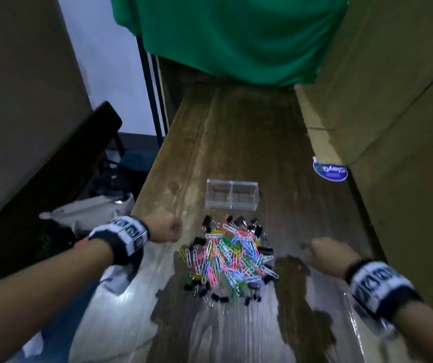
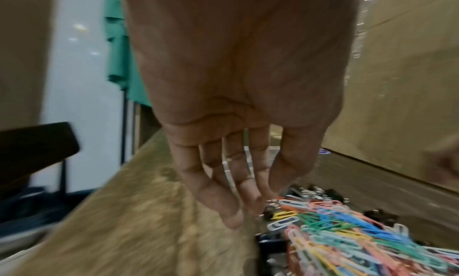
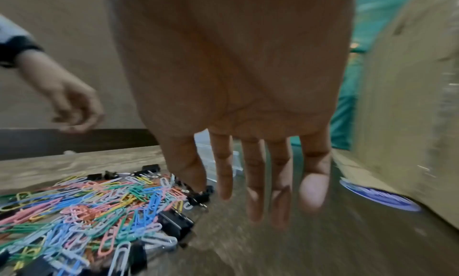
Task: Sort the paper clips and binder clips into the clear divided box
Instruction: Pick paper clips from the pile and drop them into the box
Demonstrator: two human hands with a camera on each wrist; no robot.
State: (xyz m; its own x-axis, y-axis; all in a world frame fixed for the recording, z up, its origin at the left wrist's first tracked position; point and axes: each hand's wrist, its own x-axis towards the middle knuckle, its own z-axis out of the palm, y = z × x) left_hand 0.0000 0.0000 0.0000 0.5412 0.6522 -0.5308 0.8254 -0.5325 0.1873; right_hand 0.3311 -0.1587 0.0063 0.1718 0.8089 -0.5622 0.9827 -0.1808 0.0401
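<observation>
A heap of coloured paper clips (image 1: 229,255) lies on the wooden table (image 1: 236,142), ringed by black binder clips (image 1: 237,221). Just beyond it stands the clear divided box (image 1: 231,194), both halves bare. My left hand (image 1: 167,227) hovers left of the heap with fingers hanging loosely and holding nothing; its fingers (image 2: 231,207) show above the pile (image 2: 347,233). My right hand (image 1: 320,248) hovers to the right, with straight fingers (image 3: 255,192) spread beside the clips (image 3: 99,205) and nothing in it. Part of the box shows behind them (image 3: 236,160).
Tall cardboard boxes (image 1: 393,100) stand along the table's right edge, with a blue round sticker (image 1: 330,172) at their foot. A green cloth (image 1: 236,35) hangs at the far end. To the left the table drops off beside a dark chair (image 1: 100,132) and bags (image 1: 92,213).
</observation>
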